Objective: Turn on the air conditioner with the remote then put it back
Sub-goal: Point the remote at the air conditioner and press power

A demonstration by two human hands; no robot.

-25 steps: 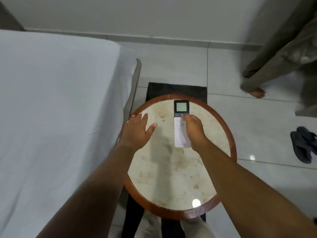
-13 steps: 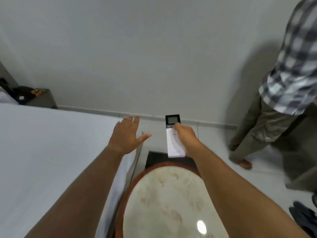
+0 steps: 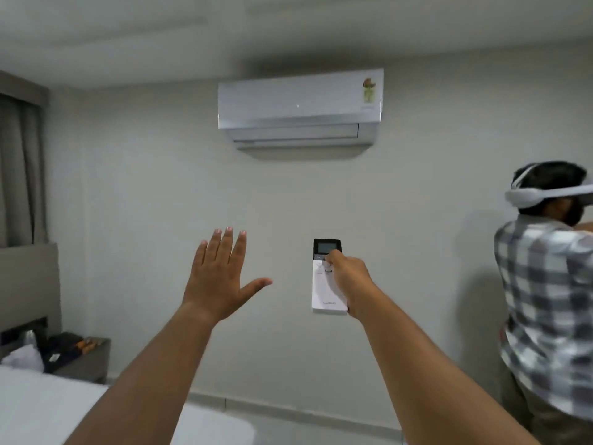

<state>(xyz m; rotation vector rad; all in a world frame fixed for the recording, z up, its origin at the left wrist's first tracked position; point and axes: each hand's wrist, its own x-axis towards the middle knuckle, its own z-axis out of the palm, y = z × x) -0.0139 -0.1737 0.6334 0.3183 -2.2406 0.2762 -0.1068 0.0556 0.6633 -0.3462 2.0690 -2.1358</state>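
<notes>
**Remote held up under the air conditioner**

The right hand (image 3: 348, 281) is wrapped around the remote (image 3: 328, 277) and holds it up in the air. The remote is white with a dark little screen at its top end. The thumb sits on the buttons just below the screen, but the view does not show if it is pressing one. The screen end points up at the wall.

The left hand (image 3: 221, 277) is beside the remote, off to its left, and does not touch it. This hand holds nothing. It is flat and spread wide, with the fingers up and the thumb sticking out toward the remote.

The air conditioner (image 3: 300, 107) hangs high on the wall, above both hands and a bit more over the right one. It is a long white box with a small sticker near its right end. Its bottom flap looks closed, though the picture is a little soft there.

Below the left arm lies the white bed (image 3: 41, 409). Far out past the left hand stands a small grey bedside shelf (image 3: 81, 358) with dark things and something white piled on it; what they are is not clear.

To the right of the right hand stands another person in a checked shirt (image 3: 545, 309) with a white headset band (image 3: 545, 195).
</notes>
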